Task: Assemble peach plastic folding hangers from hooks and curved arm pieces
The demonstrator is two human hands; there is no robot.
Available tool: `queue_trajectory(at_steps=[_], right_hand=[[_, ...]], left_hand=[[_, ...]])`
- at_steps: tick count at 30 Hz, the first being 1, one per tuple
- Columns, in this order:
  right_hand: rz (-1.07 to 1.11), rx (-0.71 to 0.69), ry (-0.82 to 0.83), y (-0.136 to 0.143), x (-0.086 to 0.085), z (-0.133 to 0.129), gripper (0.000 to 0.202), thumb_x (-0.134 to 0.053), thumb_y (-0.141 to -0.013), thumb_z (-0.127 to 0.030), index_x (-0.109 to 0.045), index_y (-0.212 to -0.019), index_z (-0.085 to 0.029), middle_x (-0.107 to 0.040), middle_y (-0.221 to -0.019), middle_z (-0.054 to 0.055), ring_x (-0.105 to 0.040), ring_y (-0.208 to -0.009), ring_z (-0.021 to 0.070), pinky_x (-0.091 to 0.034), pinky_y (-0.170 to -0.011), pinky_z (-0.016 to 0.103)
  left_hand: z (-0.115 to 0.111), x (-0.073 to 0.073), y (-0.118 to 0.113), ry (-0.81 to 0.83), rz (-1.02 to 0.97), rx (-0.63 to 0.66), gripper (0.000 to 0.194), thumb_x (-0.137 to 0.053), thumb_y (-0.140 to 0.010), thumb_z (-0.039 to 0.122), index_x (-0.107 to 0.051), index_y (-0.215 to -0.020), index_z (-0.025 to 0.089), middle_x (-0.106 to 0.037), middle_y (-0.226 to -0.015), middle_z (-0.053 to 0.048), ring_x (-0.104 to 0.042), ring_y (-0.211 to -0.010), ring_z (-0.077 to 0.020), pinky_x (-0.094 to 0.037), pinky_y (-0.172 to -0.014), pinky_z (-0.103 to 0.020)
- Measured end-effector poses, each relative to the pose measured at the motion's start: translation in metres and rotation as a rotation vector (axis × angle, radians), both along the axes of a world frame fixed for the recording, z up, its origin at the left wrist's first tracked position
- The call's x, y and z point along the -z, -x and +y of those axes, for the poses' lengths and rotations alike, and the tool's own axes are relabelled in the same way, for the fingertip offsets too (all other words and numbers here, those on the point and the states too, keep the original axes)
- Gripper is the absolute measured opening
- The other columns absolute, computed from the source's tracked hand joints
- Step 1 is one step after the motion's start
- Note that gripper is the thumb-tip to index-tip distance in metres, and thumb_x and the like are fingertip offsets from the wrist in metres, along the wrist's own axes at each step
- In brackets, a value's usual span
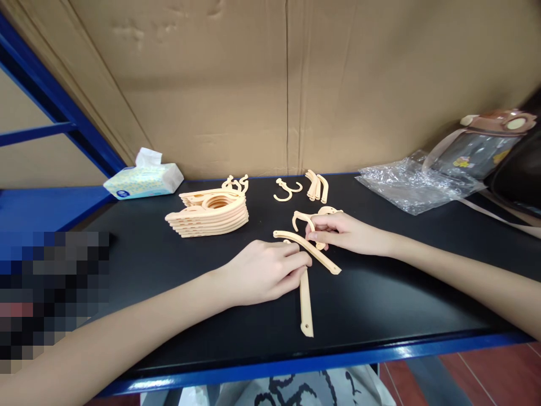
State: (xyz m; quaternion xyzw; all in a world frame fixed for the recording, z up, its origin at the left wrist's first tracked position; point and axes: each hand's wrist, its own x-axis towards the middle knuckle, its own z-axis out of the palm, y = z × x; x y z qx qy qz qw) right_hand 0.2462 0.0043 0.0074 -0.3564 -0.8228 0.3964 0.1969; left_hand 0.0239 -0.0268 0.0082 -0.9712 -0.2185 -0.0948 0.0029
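Cream plastic parts of folding clothes hangers lie on the black table. My left hand (268, 270) is closed, its fingertips around the upper part of a straight hanger arm (306, 310) that points toward the front edge. Between my hands a second, slightly curved hanger arm (321, 256) lies at a slant, close to my right fingers. My right hand (342, 232) pinches a hanger hook (303, 217), its curved end sticking out to the left. Another cream piece (329, 210) shows just behind that hand, partly hidden by it.
A stack of folded hangers (207, 217) stands at the left, with loose hooks (235, 183) behind it. Farther back are another hook (287, 189) and several short curved pieces (316, 186). A tissue pack (146, 179), a clear plastic bag (412, 183) and a bottle (473, 149) stand around the edges.
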Motion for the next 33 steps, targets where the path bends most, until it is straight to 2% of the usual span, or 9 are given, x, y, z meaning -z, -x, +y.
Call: queue_trajectory(at_steps=[8, 18, 24, 28, 33], right_hand=[[-0.002, -0.010, -0.017, -0.0009, 0.0007, 0.0011, 0.031, -0.044, -0.089, -0.045, -0.054, -0.083, -0.017, -0.051, -0.069, -0.002, -0.050, -0.064, 0.0103, -0.040, -0.061, 0.023], [0.000, -0.033, -0.033, -0.0016, 0.0013, 0.0017, 0.030, -0.044, -0.089, -0.044, -0.056, -0.085, -0.017, -0.054, -0.069, -0.001, -0.051, -0.064, 0.0103, -0.040, -0.060, 0.023], [0.041, -0.012, 0.016, -0.0017, 0.0029, 0.0015, 0.022, -0.045, -0.090, -0.039, -0.051, -0.096, -0.018, -0.052, -0.065, -0.004, -0.054, -0.063, 0.0097, -0.043, -0.062, 0.023], [0.064, -0.013, 0.041, -0.0019, 0.0025, 0.0015, 0.020, -0.045, -0.090, -0.038, -0.048, -0.091, -0.019, -0.052, -0.066, -0.005, -0.052, -0.063, 0.0090, -0.043, -0.061, 0.023], [0.062, -0.018, 0.031, -0.0022, 0.0012, 0.0017, 0.023, -0.045, -0.090, -0.041, -0.050, -0.086, -0.018, -0.052, -0.065, -0.004, -0.051, -0.062, 0.0089, -0.041, -0.059, 0.023]], left_hand=[[-0.0007, -0.0037, -0.0004, 0.059, -0.024, 0.005, 0.023, -0.040, -0.095, 0.035, -0.054, -0.087, 0.018, -0.057, -0.081, 0.001, -0.055, -0.068, -0.0099, -0.035, -0.056, -0.021], [-0.0015, -0.0027, -0.0020, 0.151, -0.120, -0.094, 0.018, -0.041, -0.093, 0.026, -0.056, -0.085, 0.020, -0.055, -0.081, 0.003, -0.051, -0.067, -0.0089, -0.034, -0.058, -0.020], [-0.0044, -0.0090, -0.0013, 0.268, -0.098, -0.247, 0.003, -0.055, -0.083, 0.024, -0.054, -0.082, 0.021, -0.055, -0.070, 0.007, -0.050, -0.061, -0.0087, -0.031, -0.053, -0.019], [-0.0073, -0.0096, -0.0018, 0.251, -0.100, -0.311, 0.006, -0.053, -0.081, 0.020, -0.053, -0.087, 0.021, -0.056, -0.072, 0.007, -0.050, -0.059, -0.0091, -0.032, -0.052, -0.020], [-0.0088, -0.0082, -0.0037, 0.204, -0.114, -0.333, 0.008, -0.051, -0.078, 0.018, -0.054, -0.085, 0.021, -0.057, -0.074, 0.005, -0.052, -0.061, -0.0098, -0.033, -0.053, -0.020]])
